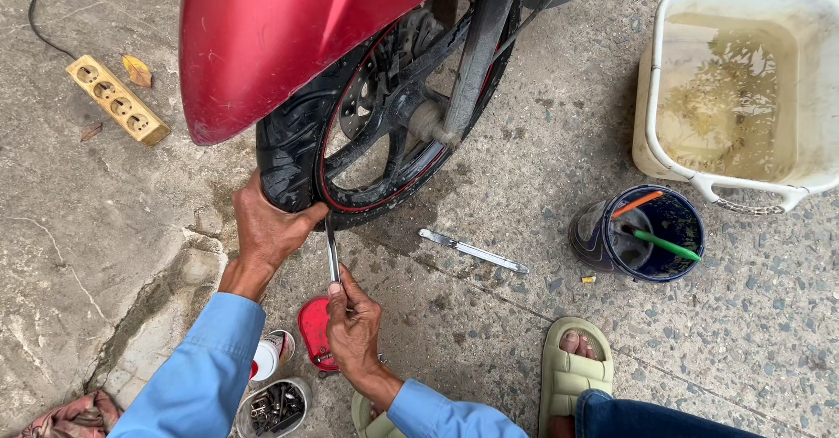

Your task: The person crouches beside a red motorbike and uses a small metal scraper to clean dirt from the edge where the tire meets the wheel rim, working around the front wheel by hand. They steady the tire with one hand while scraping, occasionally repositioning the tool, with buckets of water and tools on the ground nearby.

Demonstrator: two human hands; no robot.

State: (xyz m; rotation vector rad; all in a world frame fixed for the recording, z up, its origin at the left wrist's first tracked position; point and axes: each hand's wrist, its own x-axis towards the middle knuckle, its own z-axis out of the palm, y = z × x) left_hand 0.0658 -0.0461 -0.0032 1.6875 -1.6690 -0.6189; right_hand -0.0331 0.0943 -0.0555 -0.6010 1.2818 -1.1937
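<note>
A white tub (673,165) sits at the upper right, holding shallow, murky, brownish water. Below it stands a dark blue bucket (591,244) with 2 tools poking out of it, one with an orange handle (637,203) and one with a green handle (666,246). Near the bottom edge, a small clear jar (274,408) is packed with dark metal bits, too small to tell apart. Beside it lies a white bottle (266,358) with a red band, and a red lid (315,333) rests on the concrete (489,316) just next to the right hand.

The left hand (266,228) reaches forward from a blue sleeve (205,368) and is clamped around the lower edge of the black tyre (284,154), fingers curled over the tread and thumb lying along the red-striped rim. The right hand (352,324), also in a blue sleeve, is closed around a metal lever (332,250), thumb pressed up along its shaft. The lever stands nearly upright, its tip at the tyre's bead, right beside the left thumb.

A second steel lever (473,251) lies flat on the ground between the wheel and the bucket. A red mudguard (288,36) hangs over the wheel. A yellow power strip (116,100) lies at the upper left, and a foot in a pale green sandal (572,372) rests at the lower right.
</note>
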